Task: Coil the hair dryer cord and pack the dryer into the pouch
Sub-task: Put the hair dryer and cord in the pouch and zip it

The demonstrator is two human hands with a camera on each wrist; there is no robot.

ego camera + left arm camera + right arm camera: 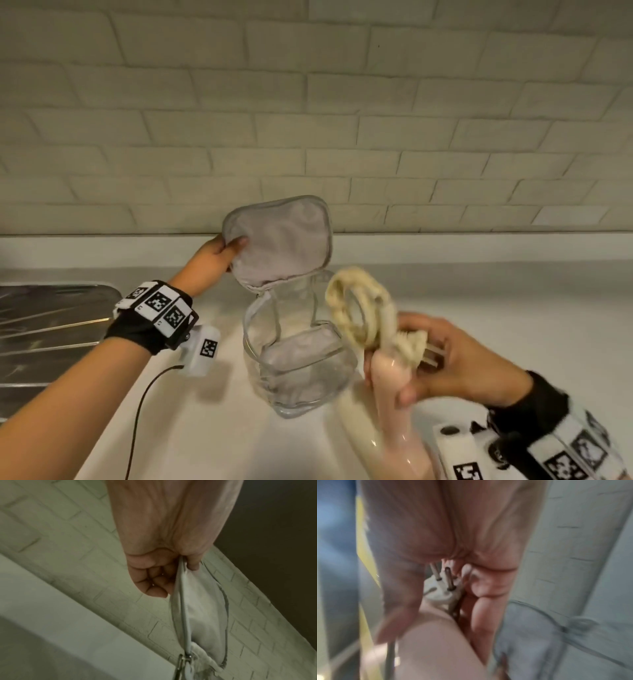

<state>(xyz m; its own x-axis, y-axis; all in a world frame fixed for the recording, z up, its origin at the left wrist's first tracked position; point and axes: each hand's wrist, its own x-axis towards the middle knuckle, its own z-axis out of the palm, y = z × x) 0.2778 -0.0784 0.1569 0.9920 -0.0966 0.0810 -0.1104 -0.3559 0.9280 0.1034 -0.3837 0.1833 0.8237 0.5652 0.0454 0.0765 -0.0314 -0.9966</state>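
Observation:
A clear pouch [301,373] with grey trim stands open on the white counter. Its grey lid flap [279,240] is held up by my left hand [219,255], thumb pinching its left edge; the left wrist view shows the fingers curled round the flap's rim [181,585]. Right of the pouch, my right hand [442,366] grips the pink hair dryer [394,404] by its handle, together with the coiled cream cord [359,308] and the white plug [440,588], whose pins show between my fingers. The dryer hangs beside the pouch's mouth, outside it.
A steel sink drainer [51,329] lies at the left edge. A grey brick-tile wall [308,120] rises behind the counter. A black cable [144,411] trails from my left wrist camera. Bare counter [513,308] stretches to the right.

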